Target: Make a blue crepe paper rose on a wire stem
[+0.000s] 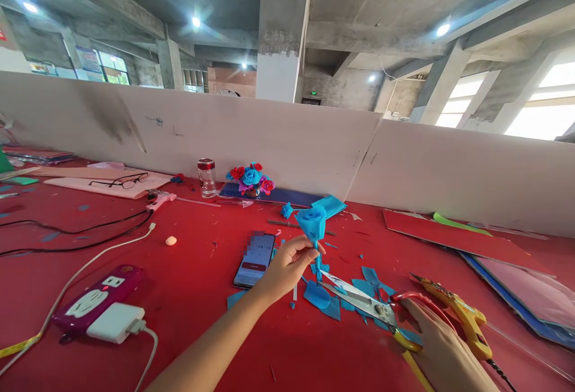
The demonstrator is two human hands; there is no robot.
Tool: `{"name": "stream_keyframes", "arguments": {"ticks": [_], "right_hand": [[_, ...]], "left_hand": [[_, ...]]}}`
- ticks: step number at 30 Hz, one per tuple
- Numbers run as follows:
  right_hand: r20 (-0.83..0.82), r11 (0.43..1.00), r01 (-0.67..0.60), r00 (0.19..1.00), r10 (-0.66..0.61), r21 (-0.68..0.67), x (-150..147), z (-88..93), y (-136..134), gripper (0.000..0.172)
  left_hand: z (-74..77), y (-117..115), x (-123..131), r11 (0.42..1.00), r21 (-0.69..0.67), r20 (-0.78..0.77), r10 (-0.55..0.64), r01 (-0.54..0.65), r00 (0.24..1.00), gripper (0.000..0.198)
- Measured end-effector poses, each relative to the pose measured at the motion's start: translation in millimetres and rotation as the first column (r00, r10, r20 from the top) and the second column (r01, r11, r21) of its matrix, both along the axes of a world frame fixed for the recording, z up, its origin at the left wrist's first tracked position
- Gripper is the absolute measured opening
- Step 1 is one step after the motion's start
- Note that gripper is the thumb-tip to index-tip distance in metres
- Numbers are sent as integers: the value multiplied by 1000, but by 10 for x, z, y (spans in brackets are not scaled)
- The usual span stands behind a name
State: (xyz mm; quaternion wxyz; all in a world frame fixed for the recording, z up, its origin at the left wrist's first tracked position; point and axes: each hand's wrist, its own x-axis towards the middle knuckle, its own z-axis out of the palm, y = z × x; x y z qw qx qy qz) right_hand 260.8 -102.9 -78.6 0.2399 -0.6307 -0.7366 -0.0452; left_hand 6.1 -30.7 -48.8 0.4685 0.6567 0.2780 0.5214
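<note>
Pinched by its stem in my left hand (pixel 291 265) is a blue paper flower (pixel 311 223), held upright above the red table. My right hand (pixel 442 347) grips the red and yellow handles of a pair of scissors (pixel 375 307). The scissor blades are spread, and their tips point left at the lower stem, just below my left fingers; whether they touch it I cannot tell. Cut blue paper petals (pixel 317 295) lie beneath the blades. A small blue paper piece (pixel 286 210) and folded blue paper (pixel 330 205) lie behind the flower.
A phone (pixel 254 263) lies left of the flower. A yellow glue gun (pixel 453 311) rests by my right hand, with paper sheets (pixel 521 290) beyond. At left are a purple power strip (pixel 99 296) and cables. A glass jar (pixel 207 179) and paper bouquet (pixel 251 177) stand near the partition (pixel 269 134).
</note>
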Motion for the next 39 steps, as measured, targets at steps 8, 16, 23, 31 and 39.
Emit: {"name": "stream_keyframes", "arguments": {"ticks": [8,16,23,31,39], "right_hand": [[65,996,33,997,-28,-79,53,-19,17,30],[163,998,24,986,-33,57,21,120,21,26],[173,998,20,984,-31,63,-80,214,-3,17],[146,998,62,988,-57,-33,-4,67,42,23],[105,988,130,987,-121,-85,-37,78,22,27]], "left_hand": [[-18,-1,9,1000,-4,4,9,-9,1000,21],[-16,-10,17,998,56,-53,36,-33,998,23],[-71,29,40,983,90,-63,163,-157,985,24],[-100,37,31,974,144,-77,186,-174,979,23],[-99,38,33,973,145,-54,190,-181,980,21]]}}
